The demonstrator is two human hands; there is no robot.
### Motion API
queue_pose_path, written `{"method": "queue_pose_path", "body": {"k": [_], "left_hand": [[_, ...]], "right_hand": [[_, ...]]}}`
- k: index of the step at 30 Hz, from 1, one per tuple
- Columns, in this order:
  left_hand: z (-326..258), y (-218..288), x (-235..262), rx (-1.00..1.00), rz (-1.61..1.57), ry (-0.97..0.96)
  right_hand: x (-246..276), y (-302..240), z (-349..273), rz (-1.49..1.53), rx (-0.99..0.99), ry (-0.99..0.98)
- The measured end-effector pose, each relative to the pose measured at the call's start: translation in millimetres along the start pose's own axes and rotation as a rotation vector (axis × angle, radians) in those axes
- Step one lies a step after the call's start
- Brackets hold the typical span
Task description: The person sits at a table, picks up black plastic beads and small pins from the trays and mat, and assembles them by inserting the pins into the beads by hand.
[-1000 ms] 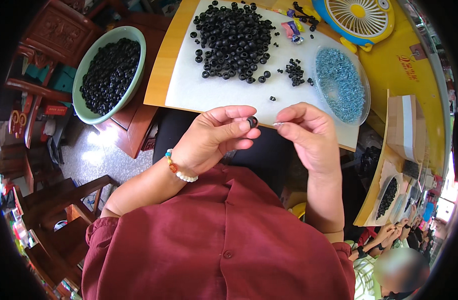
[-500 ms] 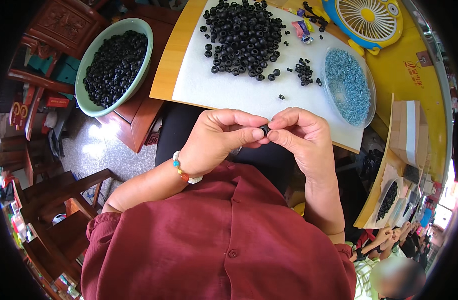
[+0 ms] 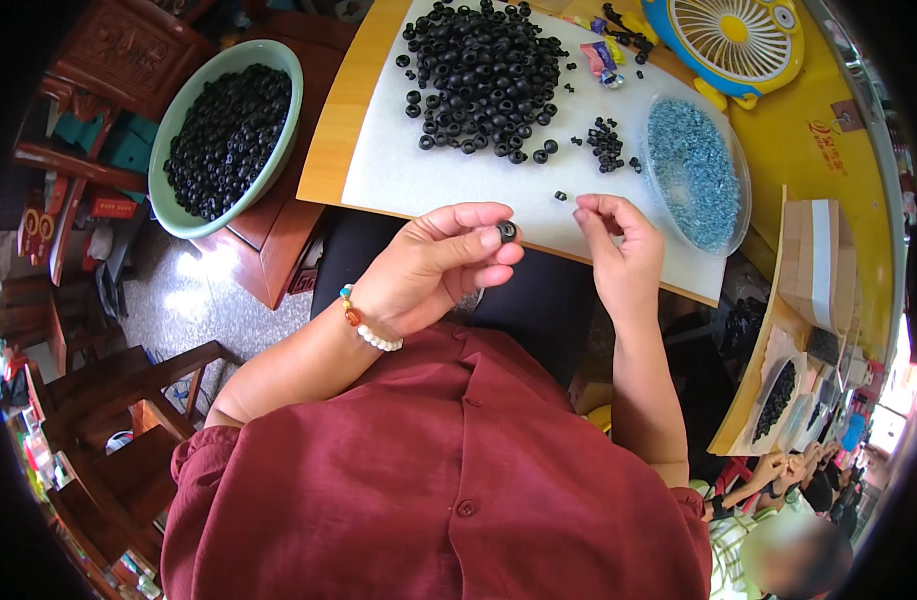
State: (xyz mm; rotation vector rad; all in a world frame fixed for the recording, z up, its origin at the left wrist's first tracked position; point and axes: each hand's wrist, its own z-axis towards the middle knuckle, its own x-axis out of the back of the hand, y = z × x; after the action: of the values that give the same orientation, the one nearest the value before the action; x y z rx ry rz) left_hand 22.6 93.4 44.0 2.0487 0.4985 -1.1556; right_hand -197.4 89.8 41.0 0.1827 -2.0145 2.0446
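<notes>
A round black bead [image 3: 507, 231] sits between the thumb and forefinger of my left hand [image 3: 428, 262], its hole showing. The other fingers of that hand curl below it. My right hand [image 3: 626, 252] is over the front edge of the white mat [image 3: 398, 180], its thumb and forefinger drawn together in a pinch. Anything between those tips is too small to make out. Just left of them lies a small black piece [image 3: 560, 196]. Beyond is a little cluster of small black pieces [image 3: 606, 145], with a large heap of black beads [image 3: 483, 80] to its left.
A clear dish of blue beads [image 3: 690, 170] stands at the mat's right. The green basin [image 3: 160, 185] at left holds many black beads. A yellow and blue fan [image 3: 733, 40] and shiny wrappers [image 3: 603, 60] sit at the back. Another person's hands [image 3: 778, 470] show at lower right.
My hands have parted. The left keeps the black bead and has moved slightly left and up; the right has let go of it and moved toward the small black piece.
</notes>
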Motion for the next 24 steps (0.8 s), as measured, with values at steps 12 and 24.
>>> {"method": "queue_pose_path", "body": {"k": [12, 24], "left_hand": [[-2, 1, 3, 0.005, -0.016, 0.039], [-8, 1, -6, -0.08, 0.107, 0.014]], "right_hand": [[-7, -1, 18, -0.904, 0.447, -0.027], [2, -25, 11, 0.158, -0.27, -0.223]]}}
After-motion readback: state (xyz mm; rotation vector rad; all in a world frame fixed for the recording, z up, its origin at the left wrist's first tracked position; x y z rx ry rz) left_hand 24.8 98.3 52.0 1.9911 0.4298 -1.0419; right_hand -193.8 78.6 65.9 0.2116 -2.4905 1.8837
